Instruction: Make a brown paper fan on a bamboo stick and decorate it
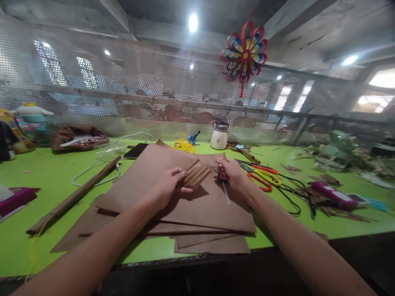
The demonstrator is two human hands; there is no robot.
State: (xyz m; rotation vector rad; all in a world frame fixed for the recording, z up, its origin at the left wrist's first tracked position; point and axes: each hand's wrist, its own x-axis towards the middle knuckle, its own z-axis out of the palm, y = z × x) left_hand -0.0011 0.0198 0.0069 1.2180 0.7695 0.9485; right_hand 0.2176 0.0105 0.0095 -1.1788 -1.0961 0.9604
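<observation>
Pinching: the left hand (173, 183) has its thumb and fingers closed on the left side of a striped brown piece (199, 174).
Striped piece: over the middle of the brown sheets (203, 220), tilted, with darker and lighter bands running side by side.
Gripping: the right hand (230, 169) is curled around a small tool (222, 175), whose thin pale end points down toward the near edge of the table; the exact kind of tool is too blurred to tell.
Hands: apart from each other, both above the sheets, the striped piece between them.
Brown sheets: stacked unevenly, with corners jutting out at the left and toward the near edge.
Right of the sheets: scissors (266, 169) with red and yellow handles, a black cord (294, 207), a purple box (333, 193) and brown scraps (328, 210).
Left of the sheets: a long brown roll (74, 198) lying slantwise, and a looped white cable (73, 180).
Behind the sheets: a dark phone (135, 151), a bundle of yellow string (184, 145), a little blue bottle (191, 140) and a white jar (219, 138) with a grey lid.
Table: bright green (18, 246).
Backdrop: a screen full of holes (173, 84), with a red, blue and yellow paper flower (245, 54) in front of it.
</observation>
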